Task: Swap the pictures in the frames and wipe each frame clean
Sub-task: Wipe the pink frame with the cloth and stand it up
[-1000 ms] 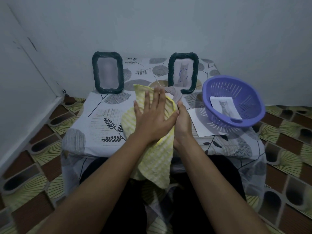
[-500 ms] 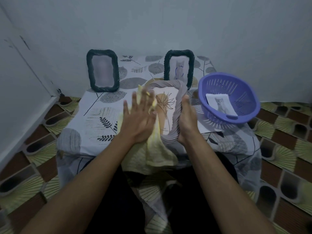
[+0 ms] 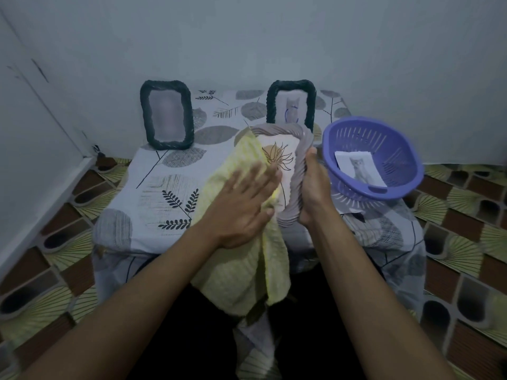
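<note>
Now the grey frame (image 3: 301, 160) stands tilted over the near edge of the bench (image 3: 164, 193), its flower picture far less covered than a second ago — the yellow cloth (image 3: 241, 270) has slid to its left side. The left hand (image 3: 241, 198) presses the cloth against it, fingers flat and straight; the right hand (image 3: 312, 193) has its grip curled round the frame's right rim.

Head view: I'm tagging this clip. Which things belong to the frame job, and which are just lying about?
Job: grey frame, gripped by the right hand; yellow cloth under the left hand; far-left dark frame; dark frame behind the grey one; cat picture in the purple basket.
Lying about: leaf-print tablecloth; white sheet under the basket, purpose unclear.
</note>
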`<action>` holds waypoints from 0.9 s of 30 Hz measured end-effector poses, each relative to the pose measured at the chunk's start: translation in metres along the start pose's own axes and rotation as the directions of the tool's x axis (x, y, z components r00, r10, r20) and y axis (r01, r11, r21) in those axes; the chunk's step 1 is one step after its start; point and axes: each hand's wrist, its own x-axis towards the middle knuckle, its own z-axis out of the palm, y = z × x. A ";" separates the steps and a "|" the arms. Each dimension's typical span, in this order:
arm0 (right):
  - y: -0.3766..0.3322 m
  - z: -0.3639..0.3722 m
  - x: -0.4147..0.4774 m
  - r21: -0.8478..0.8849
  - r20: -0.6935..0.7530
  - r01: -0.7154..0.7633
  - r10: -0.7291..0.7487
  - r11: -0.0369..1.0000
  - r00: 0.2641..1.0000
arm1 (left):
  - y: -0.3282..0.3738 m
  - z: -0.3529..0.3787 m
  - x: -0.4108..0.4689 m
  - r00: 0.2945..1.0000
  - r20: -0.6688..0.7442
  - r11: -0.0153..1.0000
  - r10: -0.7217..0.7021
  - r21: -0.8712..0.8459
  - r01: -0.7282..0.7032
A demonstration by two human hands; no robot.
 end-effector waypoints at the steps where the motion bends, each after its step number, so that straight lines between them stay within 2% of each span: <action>1: 0.001 0.000 0.001 0.004 0.011 0.006 -0.006 1.000 1.000 | -0.008 -0.001 0.001 0.996 -0.014 0.996 -0.092 0.014 0.093; 3: 0.005 0.006 -0.005 -0.022 0.041 0.008 -0.007 1.000 0.999 | -0.017 -0.007 0.012 0.944 -0.051 0.945 -0.326 -0.039 0.324; 5: 0.011 0.014 -0.012 -0.079 0.093 0.010 -0.002 0.997 0.996 | -0.019 -0.020 0.030 0.839 -0.139 0.850 -0.526 -0.117 0.513; 7: 0.019 0.020 -0.016 -0.165 0.120 0.012 0.008 0.986 0.993 | -0.021 -0.035 0.047 0.735 -0.172 0.754 -0.656 -0.171 0.634; 8: 0.020 0.023 -0.017 -0.206 0.119 0.018 0.007 0.978 0.993 | -0.023 -0.041 0.052 0.714 -0.157 0.731 -0.682 -0.171 0.661; 9: 0.019 0.026 -0.017 -0.228 0.123 0.019 0.009 0.974 0.992 | -0.024 -0.044 0.056 0.722 -0.140 0.735 -0.678 -0.160 0.659; 11: 0.015 0.031 -0.015 -0.204 0.143 0.008 0.022 0.979 0.989 | -0.017 -0.047 0.054 0.798 -0.128 0.805 -0.589 -0.174 0.567; 15: 0.003 0.033 -0.003 -0.159 0.095 0.009 0.006 0.987 0.995 | 0.018 -0.040 0.034 0.955 -0.124 0.944 -0.268 -0.232 0.235; 17: -0.003 0.029 0.003 -0.062 0.074 -0.008 0.012 0.998 0.997 | 0.021 -0.032 0.018 0.991 -0.058 0.977 -0.123 -0.185 0.110; 19: -0.005 0.024 0.007 -0.006 0.046 0.002 -0.002 1.000 0.999 | 0.008 -0.023 0.004 0.997 -0.032 0.997 -0.067 -0.040 0.066; 20: -0.003 0.022 0.010 0.013 0.054 -0.001 0.000 1.000 0.999 | -0.002 -0.020 0.001 0.994 -0.032 0.994 -0.104 0.012 0.105; 22: 0.001 0.021 0.009 0.016 0.081 -0.016 0.014 1.000 0.997 | -0.018 -0.022 0.002 0.961 -0.039 0.962 -0.274 -0.003 0.274; 25: 0.011 0.030 -0.007 -0.083 0.068 -0.019 0.025 0.996 0.997 | -0.027 -0.036 0.021 0.842 -0.127 0.850 -0.524 -0.142 0.508; 27: 0.019 0.035 -0.017 -0.140 0.091 -0.020 0.033 0.990 0.995 | -0.030 -0.046 0.038 0.749 -0.176 0.769 -0.639 -0.175 0.615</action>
